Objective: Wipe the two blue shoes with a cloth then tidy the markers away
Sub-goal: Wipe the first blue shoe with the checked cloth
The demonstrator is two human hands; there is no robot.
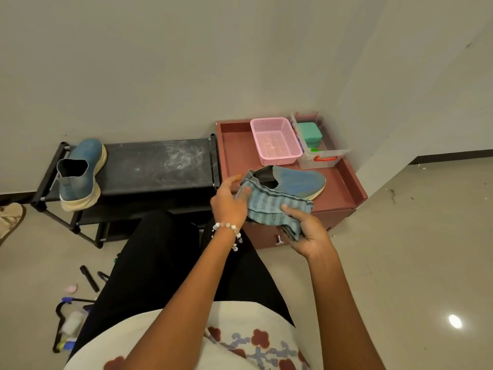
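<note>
**Inspector:** Cloth (277,206) sits between both hands. Left hand (230,202) pinches its upper edge; right hand (309,233) grips the lower folds, fingers curled round them.

**Clerk:** And the shoes?

**Inspector:** Near blue shoe (296,181) lies on the red table (344,193), just beyond the cloth, heel at the left hand, toe pointing right. Long axis runs left to right, so both hands are close, the left nearest the heel. Second blue shoe (80,173) rests well apart on the black rack (157,166), at its left end.

**Clerk:** Containers?

**Inspector:** Pink basket (274,141) appears to hold nothing. Clear box (318,153) holds a green case and small items I cannot identify.

**Clerk:** Markers?

**Inspector:** Black markers (89,277) lie on the floor (400,263), lower left, not yet tidied. Judgement: wiping the near shoe comes next.
</note>
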